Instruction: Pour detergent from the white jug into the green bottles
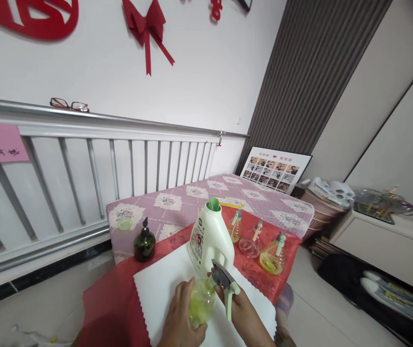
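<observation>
Wrapped around the clear, rounded body of a spray bottle (202, 304) is my left hand (181, 315). The bottle holds yellow-green liquid and is tilted over a white scalloped mat (161, 279). My right hand (243, 313) grips the bottle's grey and light-green trigger spray head (224, 278) near the neck; some of its fingers are hidden behind it. The head sits at the bottle's mouth, but whether it is screwed tight I cannot tell. Just beyond stands a pale detergent jug (215, 233) without its cap, a green piece (213, 204) in its mouth.
Three more spray bottles (272, 259) stand on the red cloth (282, 283) at right. A dark green pump bottle (144, 245) and a pale green lid (124, 223) are at left. Behind lie a yellow box (230, 202) and a photo board (276, 168); a radiator (119, 166) lines the wall.
</observation>
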Available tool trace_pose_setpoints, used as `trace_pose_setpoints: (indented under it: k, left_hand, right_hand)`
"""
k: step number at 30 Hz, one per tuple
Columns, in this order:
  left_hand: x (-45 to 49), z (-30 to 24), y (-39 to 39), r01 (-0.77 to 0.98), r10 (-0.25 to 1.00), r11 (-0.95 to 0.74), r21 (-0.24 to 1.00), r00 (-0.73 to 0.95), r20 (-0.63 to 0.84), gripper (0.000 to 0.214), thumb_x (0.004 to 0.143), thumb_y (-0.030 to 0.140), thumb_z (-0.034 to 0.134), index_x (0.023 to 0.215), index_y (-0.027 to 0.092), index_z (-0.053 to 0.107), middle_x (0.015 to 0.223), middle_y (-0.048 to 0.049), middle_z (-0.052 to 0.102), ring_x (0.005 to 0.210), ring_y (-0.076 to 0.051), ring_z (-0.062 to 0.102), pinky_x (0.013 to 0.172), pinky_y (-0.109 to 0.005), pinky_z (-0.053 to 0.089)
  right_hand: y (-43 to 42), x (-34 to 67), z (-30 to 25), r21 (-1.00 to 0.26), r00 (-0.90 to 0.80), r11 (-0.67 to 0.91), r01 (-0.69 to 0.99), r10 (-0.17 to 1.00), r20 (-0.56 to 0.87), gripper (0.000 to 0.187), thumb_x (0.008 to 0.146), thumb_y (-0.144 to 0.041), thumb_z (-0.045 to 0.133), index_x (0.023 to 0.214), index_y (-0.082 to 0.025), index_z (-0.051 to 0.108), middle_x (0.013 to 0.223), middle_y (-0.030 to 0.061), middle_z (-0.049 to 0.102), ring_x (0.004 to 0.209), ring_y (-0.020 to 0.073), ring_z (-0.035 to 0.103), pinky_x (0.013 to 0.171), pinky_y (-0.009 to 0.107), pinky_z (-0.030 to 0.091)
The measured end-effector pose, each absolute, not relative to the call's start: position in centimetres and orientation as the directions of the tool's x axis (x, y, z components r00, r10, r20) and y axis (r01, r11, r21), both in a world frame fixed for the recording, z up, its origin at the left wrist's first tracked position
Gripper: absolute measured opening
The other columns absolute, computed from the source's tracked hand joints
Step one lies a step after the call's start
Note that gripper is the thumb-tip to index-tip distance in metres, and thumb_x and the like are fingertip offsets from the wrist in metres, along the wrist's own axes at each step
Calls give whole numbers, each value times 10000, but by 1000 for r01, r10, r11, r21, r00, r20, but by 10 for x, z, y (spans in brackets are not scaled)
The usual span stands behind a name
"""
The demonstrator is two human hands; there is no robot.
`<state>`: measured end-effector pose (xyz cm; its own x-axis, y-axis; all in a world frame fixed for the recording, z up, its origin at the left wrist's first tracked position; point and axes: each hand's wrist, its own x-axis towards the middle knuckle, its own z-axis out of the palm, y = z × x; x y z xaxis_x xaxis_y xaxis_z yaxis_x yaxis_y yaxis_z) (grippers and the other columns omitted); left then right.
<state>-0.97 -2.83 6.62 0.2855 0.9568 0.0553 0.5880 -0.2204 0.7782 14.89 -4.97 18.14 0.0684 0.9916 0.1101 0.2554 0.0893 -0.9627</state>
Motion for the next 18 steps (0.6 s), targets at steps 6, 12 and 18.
trace_pose_setpoints:
  k: [6,12,18]
  left_hand:
    - [-12,74,-31,580,949,-230,781,310,49,986,558,198,564,1484,164,226,1492,-117,377,1420,-263,313,1196,-367,272]
    - [-14,78,-33,566,941,-245,787,333,53,950,566,199,542,1474,172,262,1476,-118,381,1382,-270,362,1180,-384,299]
    - [-14,78,-35,558,946,-245,793,315,71,927,566,193,539,1459,192,293,1459,-103,402,1359,-264,391,1168,-372,316]
  right_hand:
    - [-53,153,186,-951,53,66,301,995,86,551,743,-602,672,1162,-246,701,1137,125,748,1143,305,637,1062,522,445]
    - [-53,156,182,-929,19,73,363,996,85,534,773,-589,646,1181,-248,688,1167,116,737,1147,296,635,1049,495,464]
    - [-52,155,181,-906,26,68,419,996,86,465,772,-520,663,1143,-243,699,1103,91,757,1061,281,669,991,441,512]
